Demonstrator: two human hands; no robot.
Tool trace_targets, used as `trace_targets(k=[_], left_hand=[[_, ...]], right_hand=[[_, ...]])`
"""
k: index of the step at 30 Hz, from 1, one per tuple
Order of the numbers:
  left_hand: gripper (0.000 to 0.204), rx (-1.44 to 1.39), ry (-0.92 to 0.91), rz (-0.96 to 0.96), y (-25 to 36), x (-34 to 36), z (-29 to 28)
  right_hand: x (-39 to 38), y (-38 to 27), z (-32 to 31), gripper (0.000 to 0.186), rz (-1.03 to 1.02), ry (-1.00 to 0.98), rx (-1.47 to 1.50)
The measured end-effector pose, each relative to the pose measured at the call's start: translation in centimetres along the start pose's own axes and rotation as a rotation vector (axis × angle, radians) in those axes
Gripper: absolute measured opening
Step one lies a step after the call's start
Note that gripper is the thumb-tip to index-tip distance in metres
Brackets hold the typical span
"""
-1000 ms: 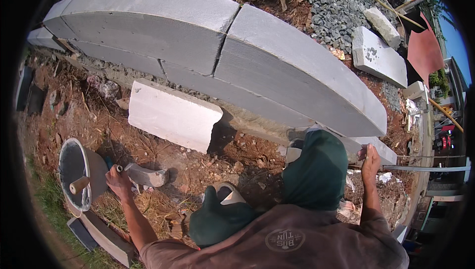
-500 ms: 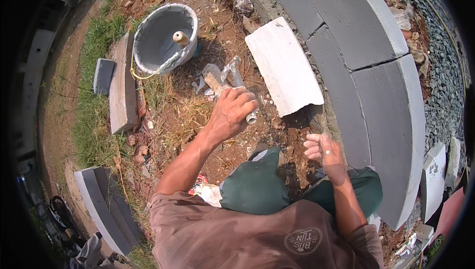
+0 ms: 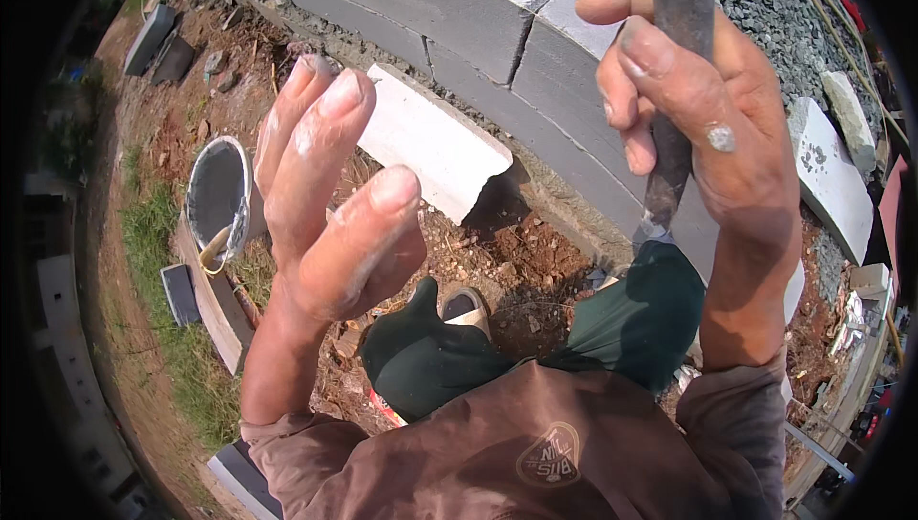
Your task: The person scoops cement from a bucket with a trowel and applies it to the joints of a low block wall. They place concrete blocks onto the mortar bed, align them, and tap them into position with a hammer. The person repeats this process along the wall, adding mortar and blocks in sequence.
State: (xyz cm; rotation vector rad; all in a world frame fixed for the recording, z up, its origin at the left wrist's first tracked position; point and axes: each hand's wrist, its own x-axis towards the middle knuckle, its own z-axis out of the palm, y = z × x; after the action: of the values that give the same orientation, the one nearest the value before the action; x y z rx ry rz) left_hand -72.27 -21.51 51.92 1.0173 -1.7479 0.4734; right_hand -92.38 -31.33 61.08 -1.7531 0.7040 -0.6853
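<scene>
My left hand (image 3: 330, 214) is raised at the middle left, close to the camera. Its fingers are spread and nothing is in them. At the upper right my right hand (image 3: 736, 128) is wrapped round a dark metal pipe (image 3: 671, 161), perhaps a tool's handle. The pipe stands nearly upright; its top runs out of the picture and its lower end shows above my right knee. Beyond my left hand, a white block (image 3: 435, 142) with a ragged near end lies against the foot of a low grey block wall (image 3: 449, 13). My left fingers hide part of that block.
A mortar-smeared bucket (image 3: 253, 204) stands at the left beside a long concrete piece (image 3: 215, 300) and a small grey block (image 3: 180, 294). Gravel (image 3: 765, 32) and broken slabs (image 3: 830, 176) lie beyond the wall at the right. The ground is reddish soil with grass at the left.
My left hand has let go of the pipe-like thing it held low and has risen. My right hand, then without it, now grips a pipe higher up. The view has turned.
</scene>
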Motion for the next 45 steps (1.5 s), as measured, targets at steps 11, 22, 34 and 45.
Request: trace_targets(k=[11,22,34,45], left_hand=[[0.047,0.235,-0.869,-0.264,-10.3,8.0,21.8],[0.032,0.196,-0.863,0.028,-10.6,8.5,20.4],[0.03,0.261,-0.851,-0.022,-10.9,8.1,21.3],[0.042,0.157,-0.958,-0.206,-9.9,9.7,20.3]], right_hand=[[5.4,11.4,-22.5,0.042,0.493,-0.001,-0.891],[8.6,18.3,-19.3,0.028,0.493,-0.444,-0.803],[9.7,18.3,-19.7,0.024,0.462,-0.443,-0.807],[9.9,19.2,-19.4,0.025,0.471,-0.461,-1.028]])
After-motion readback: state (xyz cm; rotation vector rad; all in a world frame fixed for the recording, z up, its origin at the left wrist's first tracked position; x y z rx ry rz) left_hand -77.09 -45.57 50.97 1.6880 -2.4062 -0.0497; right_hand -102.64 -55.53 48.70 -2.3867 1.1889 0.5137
